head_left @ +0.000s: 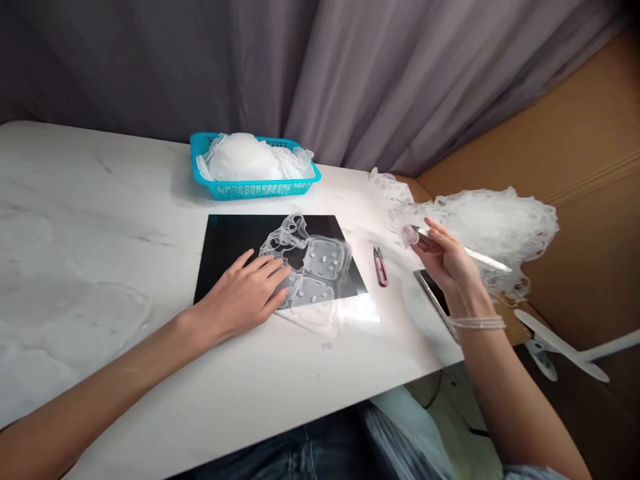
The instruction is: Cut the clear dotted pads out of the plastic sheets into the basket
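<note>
My left hand (250, 288) lies with its fingers spread on a translucent sheet with moulded, rounded-square panels (324, 259) and loose, cut-out edges. Under the sheet is a black mat (230, 240); the sheet's near end hangs past the mat onto the table. Off to the right, my right hand (447, 257) is raised and closed around a white pen-shaped craft knife (483, 257), its metal tip pointing left. By that tip is a small pinkish translucent scrap (409, 235); whether my fingers hold it I cannot tell. Pink-handled thread snips (381, 267) rest between the hands.
Behind the mat stands a blue basket (260, 190) filled with white translucent pieces (245, 159). A heap of clear scraps (493, 220) lies beyond my right hand, against a cardboard wall (595, 133). A phone-like dark device (434, 293) sits near the table's (280, 393) right edge.
</note>
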A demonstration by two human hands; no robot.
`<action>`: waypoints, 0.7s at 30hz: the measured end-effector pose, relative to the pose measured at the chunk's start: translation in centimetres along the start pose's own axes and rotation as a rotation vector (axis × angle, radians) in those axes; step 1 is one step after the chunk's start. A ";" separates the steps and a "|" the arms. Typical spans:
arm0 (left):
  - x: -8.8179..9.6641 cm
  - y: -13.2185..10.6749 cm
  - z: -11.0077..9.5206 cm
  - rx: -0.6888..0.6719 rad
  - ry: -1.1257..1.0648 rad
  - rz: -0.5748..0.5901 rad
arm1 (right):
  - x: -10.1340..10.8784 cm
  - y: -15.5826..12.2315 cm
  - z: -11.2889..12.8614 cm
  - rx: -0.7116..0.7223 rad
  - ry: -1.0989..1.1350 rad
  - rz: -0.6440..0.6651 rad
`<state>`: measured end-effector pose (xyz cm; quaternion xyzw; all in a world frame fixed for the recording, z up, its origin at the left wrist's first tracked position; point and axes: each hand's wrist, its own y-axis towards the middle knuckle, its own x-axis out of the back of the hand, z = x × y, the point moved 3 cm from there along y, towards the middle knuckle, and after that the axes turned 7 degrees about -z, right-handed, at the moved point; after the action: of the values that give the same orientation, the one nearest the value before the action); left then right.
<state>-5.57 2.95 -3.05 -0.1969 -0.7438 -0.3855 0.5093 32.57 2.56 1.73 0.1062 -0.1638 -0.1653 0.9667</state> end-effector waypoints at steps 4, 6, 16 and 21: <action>1.4 1.6 0.0 0.209 -0.292 -0.052 | -3.4 -3.3 1.5 -0.160 0.353 -0.109; 1.6 2.3 -0.2 0.448 -0.589 -0.045 | -6.0 -4.5 3.1 -0.194 0.395 -0.043; 2.6 2.2 -4.2 0.974 -1.710 -0.002 | -11.6 -6.0 7.2 -0.183 0.477 0.172; 3.2 1.9 -5.1 0.962 -1.769 0.035 | -12.8 -7.9 8.8 -0.124 0.528 0.361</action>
<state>-2.42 -0.13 1.49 -0.1967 -0.9284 0.2481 -0.1946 15.82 -1.50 4.24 0.0554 0.0868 0.0326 0.9942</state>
